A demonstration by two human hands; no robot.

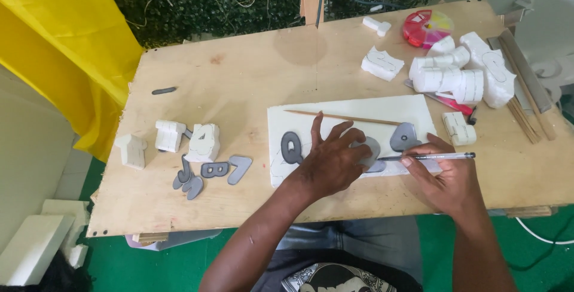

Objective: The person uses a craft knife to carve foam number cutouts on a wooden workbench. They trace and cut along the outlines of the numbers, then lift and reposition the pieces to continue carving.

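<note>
My left hand (332, 160) presses a flat grey cutout (372, 153) onto the white foam sheet (359, 112) near the table's (251, 76) front edge; my right hand (445, 175) pinches a clear pen (430, 157).

Half hidden under the left hand (335, 160): a grey cut-out shape (372, 151), kind not clear. Pen (427, 157) tip lost behind those fingers. Foam block (30, 247) cut off at bottom left edge.
</note>
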